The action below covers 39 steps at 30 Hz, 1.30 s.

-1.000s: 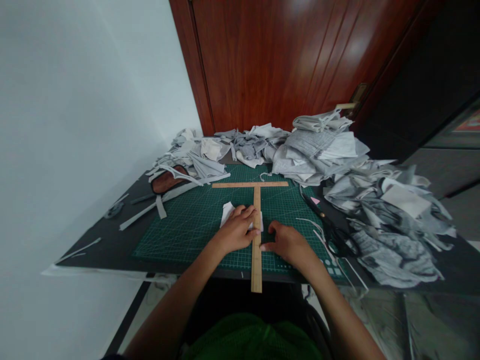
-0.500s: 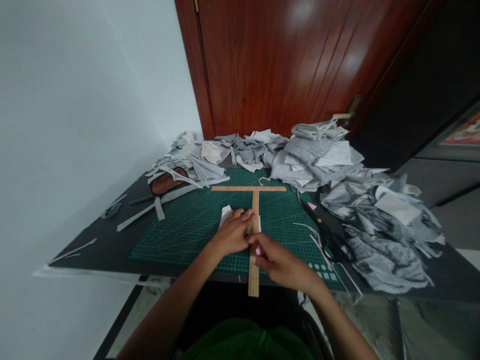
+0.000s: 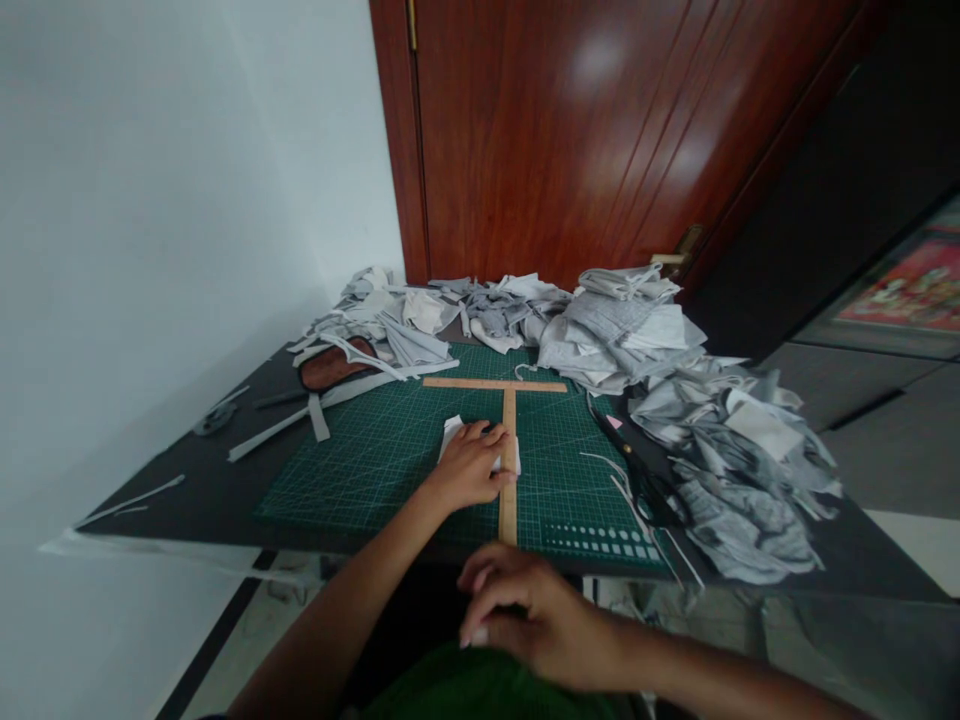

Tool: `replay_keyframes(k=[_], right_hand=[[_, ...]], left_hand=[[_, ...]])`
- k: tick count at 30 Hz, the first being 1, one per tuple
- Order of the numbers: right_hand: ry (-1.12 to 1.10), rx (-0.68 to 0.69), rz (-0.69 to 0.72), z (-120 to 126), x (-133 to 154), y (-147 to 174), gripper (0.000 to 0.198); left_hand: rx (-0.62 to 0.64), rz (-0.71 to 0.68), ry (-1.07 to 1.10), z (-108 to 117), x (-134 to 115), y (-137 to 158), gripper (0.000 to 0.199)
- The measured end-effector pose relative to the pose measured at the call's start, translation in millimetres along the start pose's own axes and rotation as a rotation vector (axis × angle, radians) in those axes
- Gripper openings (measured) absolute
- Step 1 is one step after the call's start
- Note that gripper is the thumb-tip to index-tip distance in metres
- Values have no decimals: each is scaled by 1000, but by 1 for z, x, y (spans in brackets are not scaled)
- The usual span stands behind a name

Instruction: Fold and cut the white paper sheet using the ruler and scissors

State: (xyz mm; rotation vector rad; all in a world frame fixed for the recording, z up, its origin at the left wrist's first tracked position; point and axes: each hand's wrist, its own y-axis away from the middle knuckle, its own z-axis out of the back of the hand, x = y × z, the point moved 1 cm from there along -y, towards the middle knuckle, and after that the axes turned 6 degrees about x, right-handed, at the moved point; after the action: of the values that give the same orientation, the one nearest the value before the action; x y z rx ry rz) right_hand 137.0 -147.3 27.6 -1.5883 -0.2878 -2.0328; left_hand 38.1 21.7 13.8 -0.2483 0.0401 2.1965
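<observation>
My left hand (image 3: pixel 471 468) lies flat with fingers spread, pressing on a small white piece of fabric (image 3: pixel 451 428) and the stem of a wooden T-shaped ruler (image 3: pixel 509 405). The ruler's crossbar lies toward the far side of the green cutting mat (image 3: pixel 375 450). Near the table's front edge, my right hand (image 3: pixel 525 610) hangs over my lap below the ruler's near end. Its fingers are curled toward the thumb; whatever they hold, if anything, is too small to make out. Part of the fabric is hidden under my left hand and the ruler.
Black-handled scissors (image 3: pixel 651 490) lie right of the mat beside a small pink triangular piece (image 3: pixel 614 423) and thin fabric strips. Heaped grey fabric (image 3: pixel 622 330) lines the back and right. A brown oval piece (image 3: pixel 337 366) and more strips lie at left.
My right hand has drawn back from the ruler toward my body, past the table edge. My left hand stays on the ruler and fabric. The view has shifted slightly.
</observation>
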Motion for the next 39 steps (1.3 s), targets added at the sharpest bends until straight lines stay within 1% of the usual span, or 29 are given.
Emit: replay_keyframes(k=[1,2,4,6,7,9,11,13,16,19,23,26,31,34,39], right_hand=[[54,-54,-37,19,6,-1,10],[99,-136,-71,38,9,-3,14],[129,-251,-135,74,4,-14,14],[155,-387,-320,104,-12,-28,16],[166,-421,-364,116,-21,-36,18],[191,-464,-403,136,-39,-50,18],[236,-497,-428,148,-54,-60,15],[304,-529,-441,154,-64,-65,12],[415,-533,-435,154,-71,-68,13],[510,-498,-434,150,-71,-69,16],[600,-434,-455,147,-66,-70,14],[645,-401,-478,145,-63,-71,13],[695,-370,-520,147,-62,-72,18],[717,-342,-525,149,-63,-73,15],[738,-307,-517,151,-62,-73,17]], left_hand=[[8,2,-2,0,0,0,63],[16,4,0,1,-1,-1,63],[26,5,13,2,-2,0,63],[26,8,24,2,-3,1,60],[25,9,25,3,-3,1,59],[21,6,23,2,-3,2,58],[18,3,23,1,-2,1,60],[19,6,26,-1,0,0,61],[13,4,29,-3,1,0,62],[4,-7,31,-3,1,0,62],[14,-3,24,-3,1,0,62],[27,-1,20,-2,0,0,63],[22,1,24,-3,0,-1,63],[20,0,26,-3,0,-1,62],[13,-17,33,-2,0,-1,60]])
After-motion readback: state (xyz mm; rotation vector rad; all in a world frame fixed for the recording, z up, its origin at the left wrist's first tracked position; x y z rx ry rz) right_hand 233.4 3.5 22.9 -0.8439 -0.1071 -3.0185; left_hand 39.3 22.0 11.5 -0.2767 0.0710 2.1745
